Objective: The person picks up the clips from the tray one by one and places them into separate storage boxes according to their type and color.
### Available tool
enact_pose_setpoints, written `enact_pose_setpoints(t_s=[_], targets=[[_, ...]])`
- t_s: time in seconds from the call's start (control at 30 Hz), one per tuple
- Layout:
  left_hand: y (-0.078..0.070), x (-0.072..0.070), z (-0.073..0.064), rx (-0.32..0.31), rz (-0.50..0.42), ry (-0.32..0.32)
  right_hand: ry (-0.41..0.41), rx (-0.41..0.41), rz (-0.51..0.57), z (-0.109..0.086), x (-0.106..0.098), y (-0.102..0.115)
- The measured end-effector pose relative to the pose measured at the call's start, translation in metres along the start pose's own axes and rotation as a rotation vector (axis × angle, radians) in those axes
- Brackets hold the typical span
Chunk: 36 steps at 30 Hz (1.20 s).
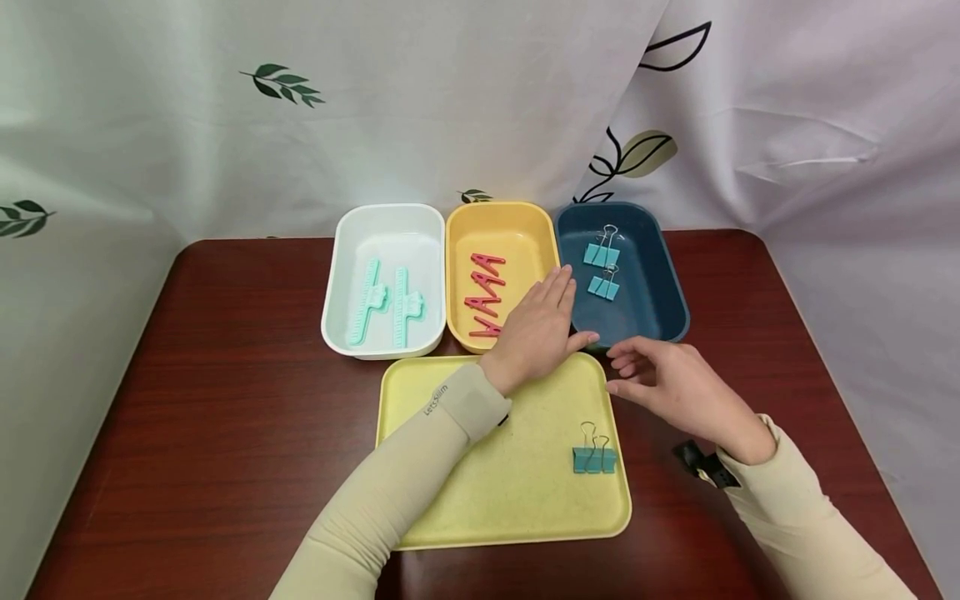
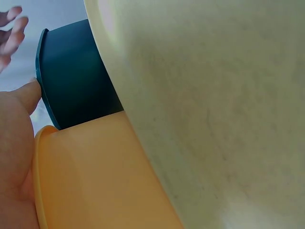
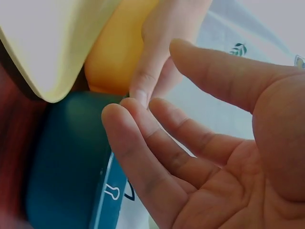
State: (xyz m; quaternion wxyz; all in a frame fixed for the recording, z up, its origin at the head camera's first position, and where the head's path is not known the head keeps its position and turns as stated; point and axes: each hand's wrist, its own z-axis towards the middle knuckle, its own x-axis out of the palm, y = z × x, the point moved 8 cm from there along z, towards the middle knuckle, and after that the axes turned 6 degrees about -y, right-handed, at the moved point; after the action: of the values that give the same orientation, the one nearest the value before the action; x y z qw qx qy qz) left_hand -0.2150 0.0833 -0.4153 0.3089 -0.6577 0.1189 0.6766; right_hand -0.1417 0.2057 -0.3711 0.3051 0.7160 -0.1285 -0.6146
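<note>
My left hand [image 1: 536, 330] reaches across the yellow bin's right front part, fingers straight, its thumb near the front of the dark blue bin [image 1: 654, 287]. In the left wrist view the thumb touches or nearly touches that bin's rim. Just off the blue bin's front stands my right hand [image 1: 678, 385], fingers loosely bent and holding nothing. Two teal binder clips [image 1: 602, 255] lie in the blue bin. Another teal binder clip [image 1: 593, 460] lies on the pale yellow tray [image 1: 525, 508]. Several red clothespins [image 1: 483, 282] form a column in the yellow bin [image 1: 501, 218], the lowest partly hidden by my left hand.
At the left of the row, a white bin [image 1: 390, 218] holds two mint-green long clips [image 1: 402, 308]. All three bins stand side by side behind the tray on a dark red wooden table [image 1: 225, 417]. A patterned white cloth [image 1: 450, 100] hangs behind the table.
</note>
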Motion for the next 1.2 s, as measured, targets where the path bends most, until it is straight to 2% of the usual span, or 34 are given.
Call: enact_pose_setpoints(t_s=[0.2,0.67,0.97,1.2], targets=[[0.001,-0.001,0.0,-0.007,-0.01,0.001,0.036,-0.01,0.014,-0.006,0.01,-0.002],[0.0,0.0,0.0,0.001,0.016,0.004,0.133,-0.105,-0.024,-0.021,0.035,0.003],[-0.001,0.0,0.0,-0.001,0.004,0.015,0.125,-0.148,-0.052,-0.03,0.045,0.006],[0.0,0.0,0.0,-0.003,0.012,0.013,0.126,-0.148,-0.095,-0.035,0.053,0.008]])
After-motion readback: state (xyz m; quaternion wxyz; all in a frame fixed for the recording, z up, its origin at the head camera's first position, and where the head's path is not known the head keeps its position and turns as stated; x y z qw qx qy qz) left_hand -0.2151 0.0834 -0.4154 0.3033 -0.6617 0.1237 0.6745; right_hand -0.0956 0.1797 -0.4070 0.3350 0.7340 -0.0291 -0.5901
